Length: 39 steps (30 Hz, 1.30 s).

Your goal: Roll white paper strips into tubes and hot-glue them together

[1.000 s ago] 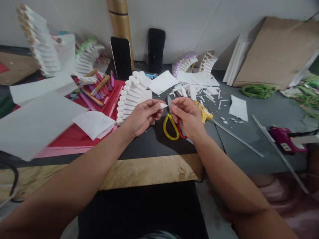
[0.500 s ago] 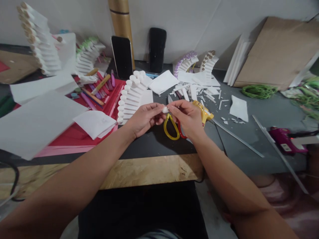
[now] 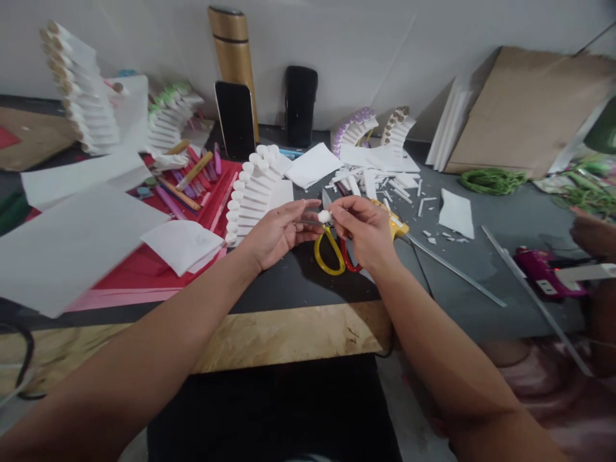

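My left hand (image 3: 279, 231) and my right hand (image 3: 366, 230) meet over the dark table, fingertips pinched together on a small white rolled paper piece (image 3: 324, 217). Both hands are closed on it. Under my right hand lie scissors with a yellow and a red handle loop (image 3: 330, 252). Just left of my left hand lies a white fan of rolled paper strips with round ends (image 3: 253, 186).
White sheets (image 3: 72, 237) and red paper with pens (image 3: 187, 179) cover the left. A phone (image 3: 235, 119), a gold flask (image 3: 235, 51), paper scraps (image 3: 385, 183), a pink glue gun (image 3: 548, 273) and another person's hand (image 3: 594, 234) lie beyond.
My right fingers have closed onto the end of the white piece held by my left hand. The view shifted slightly down, and another person's hand came in at the right edge.
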Motion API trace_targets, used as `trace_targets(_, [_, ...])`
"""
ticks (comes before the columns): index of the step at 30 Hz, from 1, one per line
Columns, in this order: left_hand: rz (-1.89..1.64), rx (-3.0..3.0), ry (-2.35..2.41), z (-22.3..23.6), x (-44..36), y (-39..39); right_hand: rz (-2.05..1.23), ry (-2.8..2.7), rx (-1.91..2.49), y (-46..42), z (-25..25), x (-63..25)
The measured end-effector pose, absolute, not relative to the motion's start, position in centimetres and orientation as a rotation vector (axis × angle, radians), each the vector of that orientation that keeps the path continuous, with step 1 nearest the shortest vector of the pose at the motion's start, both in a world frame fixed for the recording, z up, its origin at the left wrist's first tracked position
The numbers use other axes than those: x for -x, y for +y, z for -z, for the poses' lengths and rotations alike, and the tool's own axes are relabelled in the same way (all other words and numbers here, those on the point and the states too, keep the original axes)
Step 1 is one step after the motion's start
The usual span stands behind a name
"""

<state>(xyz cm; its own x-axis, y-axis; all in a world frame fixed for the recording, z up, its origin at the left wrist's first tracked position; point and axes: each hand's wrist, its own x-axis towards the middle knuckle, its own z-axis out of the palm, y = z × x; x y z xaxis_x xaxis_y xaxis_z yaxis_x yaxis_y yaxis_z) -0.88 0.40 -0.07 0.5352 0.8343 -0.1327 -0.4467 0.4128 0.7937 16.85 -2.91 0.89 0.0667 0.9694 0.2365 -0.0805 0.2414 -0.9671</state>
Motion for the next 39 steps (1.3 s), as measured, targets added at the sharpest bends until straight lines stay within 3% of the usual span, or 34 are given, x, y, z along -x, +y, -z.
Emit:
trace_targets(7, [-0.859, -0.682, 0.567, 0.2, 1.1, 0.6, -1.23, -0.86, 0.881, -2.1, -1.1, -18.1])
trace_targets(18, [-0.873, -0.912, 0.596, -0.2, 1.3, 0.3, -1.393, -0.848, 0.835, -2.2, -1.5, -17.9])
trace_targets(39, [-0.859, -1.056, 0.665, -0.2, 1.2, 0.0, -1.351, -0.904, 0.847, -2.3, -1.4, -17.7])
